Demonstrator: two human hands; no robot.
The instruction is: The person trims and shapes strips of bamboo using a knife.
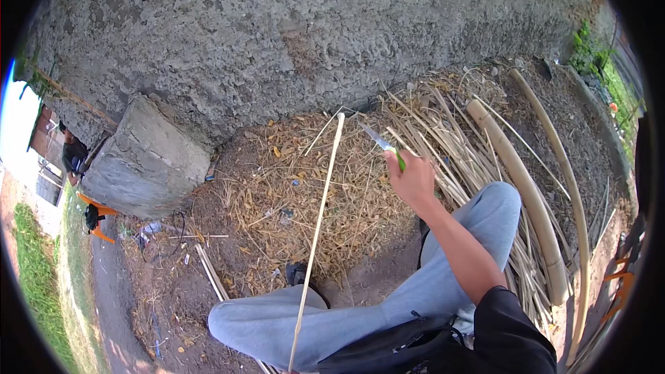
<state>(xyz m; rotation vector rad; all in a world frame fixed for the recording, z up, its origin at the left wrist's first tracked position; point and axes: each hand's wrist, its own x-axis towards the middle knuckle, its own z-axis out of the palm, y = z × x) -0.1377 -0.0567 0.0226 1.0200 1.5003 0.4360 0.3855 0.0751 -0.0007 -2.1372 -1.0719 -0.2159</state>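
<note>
My right hand (413,179) is closed around the green handle of a knife (377,138), whose blade points up and left. A long, pale bamboo strip (318,228) stretches from the bottom edge up to a thicker end near the wall. Only a sliver of my left hand (289,372) shows at the bottom edge, closed at the strip's lower end. The knife tip is a little right of the strip's upper end, apart from it.
Split bamboo strips (443,149) and a thick bamboo pole (523,194) lie on the right, beside a curved length (564,173). Shavings (277,194) cover the ground before my crossed legs. A rough wall (346,28) and concrete block (149,159) stand beyond. A person (73,152) is far left.
</note>
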